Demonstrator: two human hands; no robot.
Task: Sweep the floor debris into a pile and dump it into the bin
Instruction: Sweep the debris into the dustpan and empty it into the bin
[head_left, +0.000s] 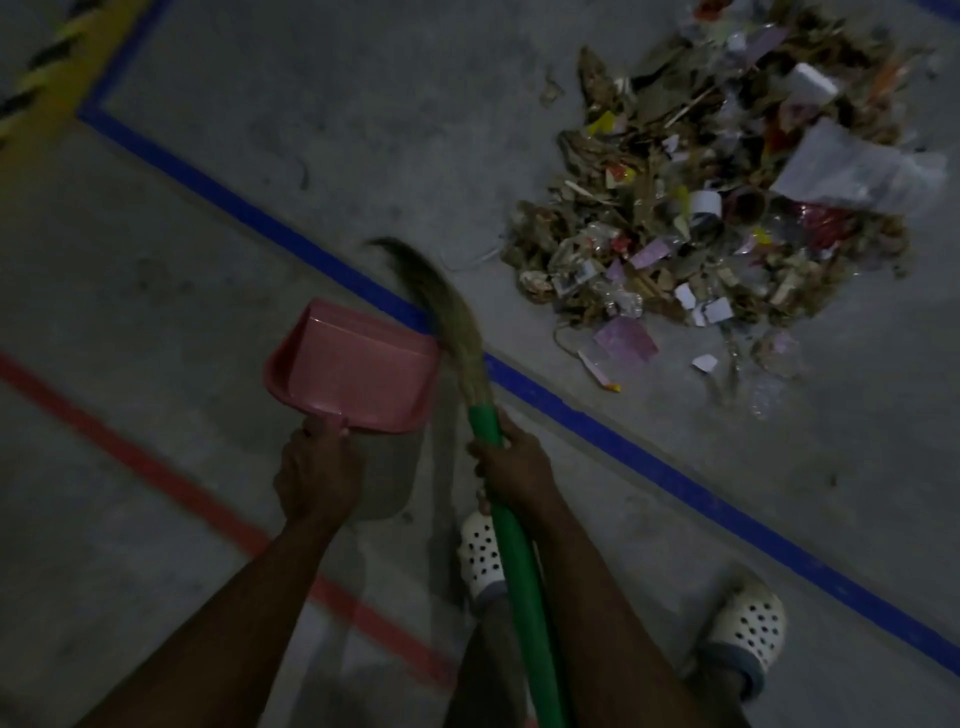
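Observation:
A big pile of debris (727, 192) — paper scraps, plastic wrappers, dry leaves — lies on the grey floor at the upper right. My left hand (317, 473) grips the handle of a pink dustpan (353, 369), held above the floor with its mouth pointing away from me. My right hand (511, 467) is curled round the green handle of a grass broom (452, 322). The broom's bristles curve up and to the left, ending left of the pile and apart from it. No bin is in view.
A blue floor line (649, 457) runs diagonally between me and the pile. A red line (156, 467) crosses at the left, and yellow-black tape (57, 57) marks the top left corner. My feet in white perforated clogs (748, 623) stand at the bottom.

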